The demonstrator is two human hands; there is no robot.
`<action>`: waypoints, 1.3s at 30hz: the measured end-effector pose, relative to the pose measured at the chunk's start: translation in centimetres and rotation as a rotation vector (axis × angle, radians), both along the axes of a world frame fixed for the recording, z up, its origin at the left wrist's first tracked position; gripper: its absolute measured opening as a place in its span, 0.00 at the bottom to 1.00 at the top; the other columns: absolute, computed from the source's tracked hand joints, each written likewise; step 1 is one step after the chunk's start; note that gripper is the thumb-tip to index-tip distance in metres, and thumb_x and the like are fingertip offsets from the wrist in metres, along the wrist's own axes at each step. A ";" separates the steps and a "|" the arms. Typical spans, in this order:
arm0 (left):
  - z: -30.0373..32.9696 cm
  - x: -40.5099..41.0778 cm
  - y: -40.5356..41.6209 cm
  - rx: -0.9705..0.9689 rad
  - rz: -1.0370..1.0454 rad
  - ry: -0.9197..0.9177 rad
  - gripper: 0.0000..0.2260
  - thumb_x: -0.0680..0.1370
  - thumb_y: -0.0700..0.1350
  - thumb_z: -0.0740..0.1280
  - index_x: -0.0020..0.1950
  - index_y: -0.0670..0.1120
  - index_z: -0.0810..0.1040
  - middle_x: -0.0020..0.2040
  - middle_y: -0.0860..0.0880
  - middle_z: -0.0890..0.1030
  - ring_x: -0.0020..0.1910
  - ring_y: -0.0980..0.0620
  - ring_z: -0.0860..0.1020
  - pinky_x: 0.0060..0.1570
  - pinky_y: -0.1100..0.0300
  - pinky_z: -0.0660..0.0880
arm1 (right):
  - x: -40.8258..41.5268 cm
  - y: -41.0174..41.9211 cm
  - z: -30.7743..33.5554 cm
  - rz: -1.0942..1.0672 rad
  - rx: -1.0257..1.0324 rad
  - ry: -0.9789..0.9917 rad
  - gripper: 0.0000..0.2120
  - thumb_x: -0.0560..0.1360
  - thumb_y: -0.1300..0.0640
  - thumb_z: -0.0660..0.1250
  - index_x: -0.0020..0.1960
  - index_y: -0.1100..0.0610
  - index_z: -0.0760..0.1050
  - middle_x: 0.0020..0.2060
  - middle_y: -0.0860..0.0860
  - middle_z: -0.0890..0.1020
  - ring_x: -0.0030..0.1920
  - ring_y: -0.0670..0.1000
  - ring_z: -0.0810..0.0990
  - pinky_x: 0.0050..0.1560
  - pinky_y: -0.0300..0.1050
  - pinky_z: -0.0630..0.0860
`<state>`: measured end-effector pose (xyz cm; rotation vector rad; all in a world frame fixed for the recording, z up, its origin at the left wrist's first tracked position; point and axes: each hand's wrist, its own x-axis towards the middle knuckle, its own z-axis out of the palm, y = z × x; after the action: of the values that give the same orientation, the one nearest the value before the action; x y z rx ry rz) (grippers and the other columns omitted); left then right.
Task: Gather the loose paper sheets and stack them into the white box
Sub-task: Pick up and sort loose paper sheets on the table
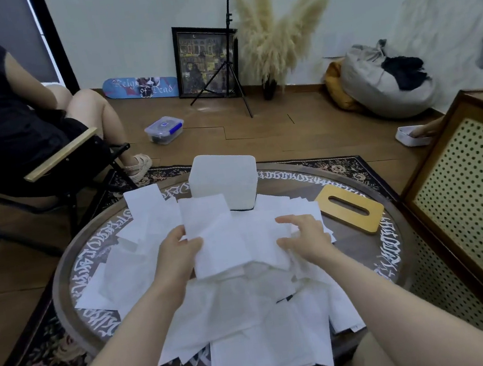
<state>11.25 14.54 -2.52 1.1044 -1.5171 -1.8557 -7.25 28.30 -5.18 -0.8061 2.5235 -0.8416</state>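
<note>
View: one head camera only, worn on your head; no second view to overlap.
Facing: forward and down, over your forearms.
Nearness: close; your left hand (179,254) and right hand (305,237) sit mid-frame.
Beyond hands: white box (224,182), then floor and wall.
Lens: wide-angle, edges bowed.
</note>
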 end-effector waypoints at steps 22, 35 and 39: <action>-0.1 0.9 -0.5 0.056 0.000 -0.045 0.12 0.77 0.32 0.59 0.47 0.47 0.77 0.44 0.48 0.81 0.39 0.50 0.79 0.37 0.59 0.75 | -0.6 0.2 0.1 -0.088 -0.463 -0.047 0.14 0.74 0.70 0.65 0.54 0.56 0.80 0.36 0.49 0.73 0.35 0.45 0.70 0.35 0.27 0.67; 0.0 -0.6 0.3 0.058 -0.004 -0.052 0.12 0.77 0.33 0.59 0.46 0.49 0.77 0.45 0.49 0.81 0.41 0.50 0.79 0.40 0.58 0.75 | -1.0 0.7 -0.5 -0.112 -0.422 -0.197 0.19 0.73 0.68 0.67 0.62 0.56 0.76 0.38 0.53 0.77 0.40 0.50 0.76 0.41 0.40 0.72; -0.1 -0.5 0.2 0.061 -0.001 -0.056 0.12 0.77 0.33 0.60 0.46 0.49 0.77 0.45 0.49 0.81 0.41 0.49 0.79 0.43 0.57 0.75 | -1.2 0.7 -1.4 -0.097 -0.319 -0.176 0.19 0.73 0.68 0.67 0.62 0.57 0.76 0.33 0.49 0.72 0.36 0.47 0.72 0.39 0.38 0.70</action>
<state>10.77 14.76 -2.65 1.1929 -1.5010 -1.8975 -8.43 28.97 -6.57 -0.6710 2.3204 -1.3113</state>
